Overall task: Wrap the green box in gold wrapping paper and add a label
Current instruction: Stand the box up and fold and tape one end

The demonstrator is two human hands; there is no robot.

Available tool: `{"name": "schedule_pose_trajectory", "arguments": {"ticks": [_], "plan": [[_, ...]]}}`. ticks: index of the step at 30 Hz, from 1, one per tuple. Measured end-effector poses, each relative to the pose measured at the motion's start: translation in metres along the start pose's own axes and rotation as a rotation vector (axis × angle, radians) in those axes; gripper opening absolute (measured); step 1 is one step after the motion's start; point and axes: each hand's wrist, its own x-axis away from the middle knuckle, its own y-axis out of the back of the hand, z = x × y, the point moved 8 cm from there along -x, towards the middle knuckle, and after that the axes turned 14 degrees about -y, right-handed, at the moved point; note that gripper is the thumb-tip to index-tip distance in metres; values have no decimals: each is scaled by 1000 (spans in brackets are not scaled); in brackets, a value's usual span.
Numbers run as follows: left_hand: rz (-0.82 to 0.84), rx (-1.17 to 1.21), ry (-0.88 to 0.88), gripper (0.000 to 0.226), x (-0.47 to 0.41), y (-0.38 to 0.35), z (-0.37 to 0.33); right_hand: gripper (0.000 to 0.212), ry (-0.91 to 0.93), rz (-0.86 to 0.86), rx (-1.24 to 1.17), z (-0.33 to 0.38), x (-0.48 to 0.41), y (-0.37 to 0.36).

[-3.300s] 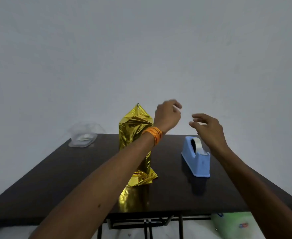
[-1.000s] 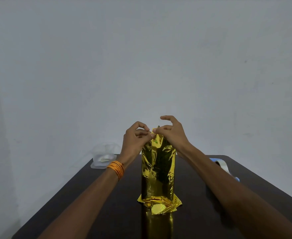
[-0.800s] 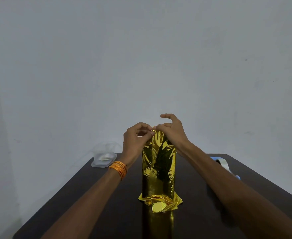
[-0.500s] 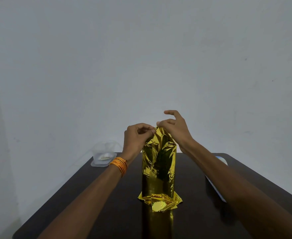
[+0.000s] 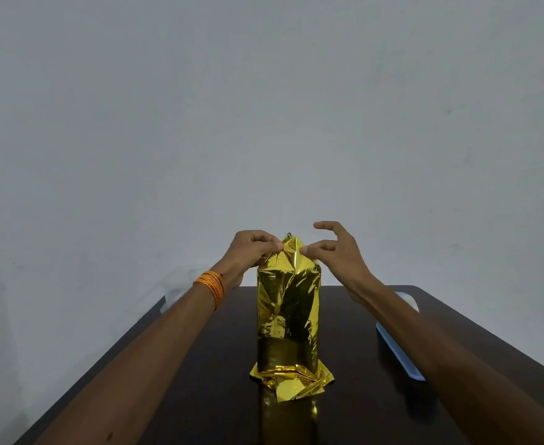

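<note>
The box stands upright in the middle of the dark table (image 5: 184,396), fully covered in shiny gold wrapping paper (image 5: 288,313); no green shows. Crumpled gold folds spread at its base. The paper's top end rises to a peak. My left hand (image 5: 251,252), with an orange thread band at the wrist, pinches the left side of that peak. My right hand (image 5: 335,252) pinches the right side with thumb and a finger, its other fingers spread above. No label is in view.
A light blue tape dispenser (image 5: 399,348) lies on the table to the right, mostly behind my right forearm. A clear plastic container (image 5: 176,290) sits at the table's far left corner, partly hidden by my left arm. A plain wall stands behind.
Both hands came from near the tape dispenser to the paper's top. Over the last second they stayed at the peak, folding it; the right fingers have spread a little.
</note>
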Motion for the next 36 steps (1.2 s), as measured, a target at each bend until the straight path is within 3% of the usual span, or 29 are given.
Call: {"name": "schedule_pose_trajectory", "arguments": {"ticks": [13, 18, 24, 31, 36], "plan": [[31, 2, 40, 9, -3, -4, 34, 56, -63, -83, 30, -31, -14, -2], [36, -14, 37, 9, -3, -3, 40, 68, -60, -114, 56, -30, -15, 2], [-63, 89, 81, 19, 2, -1, 46, 75, -218, -71, -75, -47, -22, -2], [-6, 93, -31, 9, 9, -5, 40, 66, -271, -39, -103, -58, -27, -8], [17, -53, -85, 14, 16, -1, 29, 67, -282, -24, -104, -59, -28, -9]]}}
